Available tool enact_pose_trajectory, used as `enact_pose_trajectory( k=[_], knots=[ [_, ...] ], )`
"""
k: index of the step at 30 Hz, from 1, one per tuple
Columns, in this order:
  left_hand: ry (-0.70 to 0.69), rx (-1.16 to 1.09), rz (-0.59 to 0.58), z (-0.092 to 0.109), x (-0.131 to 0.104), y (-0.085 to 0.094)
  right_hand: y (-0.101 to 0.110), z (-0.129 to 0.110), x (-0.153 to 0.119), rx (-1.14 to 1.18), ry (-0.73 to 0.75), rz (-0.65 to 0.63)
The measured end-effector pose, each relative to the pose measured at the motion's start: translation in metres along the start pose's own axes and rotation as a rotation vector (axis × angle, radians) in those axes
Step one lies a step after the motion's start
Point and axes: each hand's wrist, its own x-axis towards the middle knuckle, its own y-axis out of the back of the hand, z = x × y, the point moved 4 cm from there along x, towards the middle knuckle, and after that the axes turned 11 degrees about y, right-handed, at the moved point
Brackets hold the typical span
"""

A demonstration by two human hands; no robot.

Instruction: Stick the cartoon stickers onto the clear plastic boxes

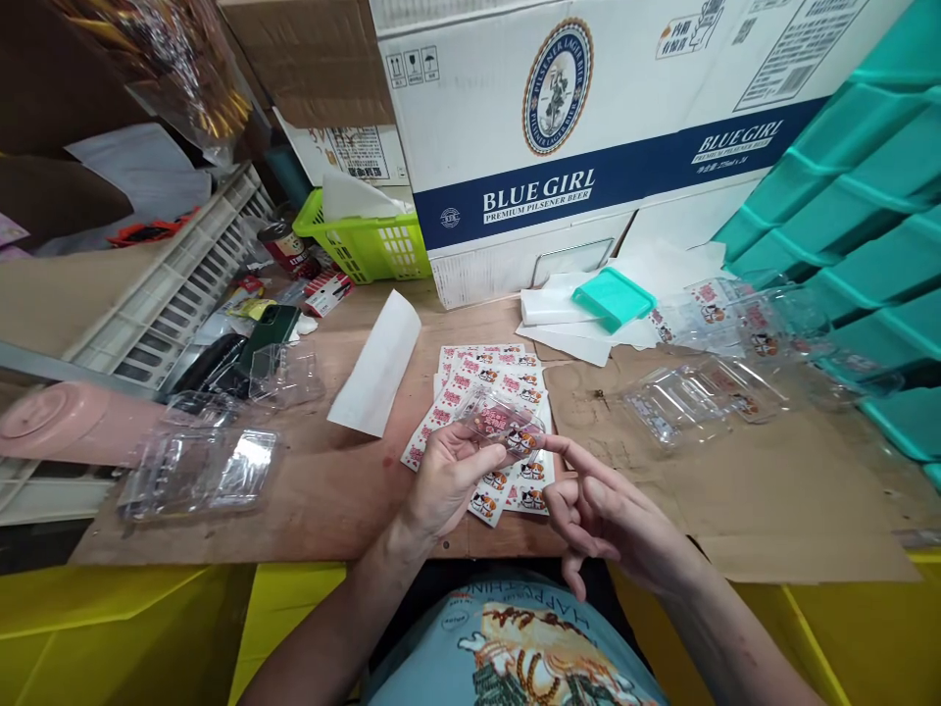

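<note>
My left hand [450, 482] grips a small clear plastic box [496, 417] above the sticker sheets, thumb on top. The box bears red lettering and a cartoon cat sticker at its right end. My right hand [607, 500] has its index finger stretched out, the tip touching the box's right end; the other fingers are loosely curled and apart, with nothing held. Beneath the box lie several overlapping sticker sheets [530, 498] printed with cats and red lettering. A blank white paper strip [378, 363] lies to their left.
Clear plastic boxes [198, 473] lie at the left, by a pink bottle [74, 424]. More clear boxes [680, 402], some with stickers, lie right on cardboard [735, 500]. Behind are a green basket [368, 245], a large beer carton [470, 127], a teal lid [614, 297] and teal bins [845, 206].
</note>
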Motion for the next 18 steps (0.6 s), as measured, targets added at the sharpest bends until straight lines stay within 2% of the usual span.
enact_pose_trajectory(
  k=[18],
  knots=[
    [0.017,0.009,0.047,-0.0002,0.0016,0.0021,-0.0025,-0.0017,0.0027,-0.029,-0.006,0.056]
  ],
)
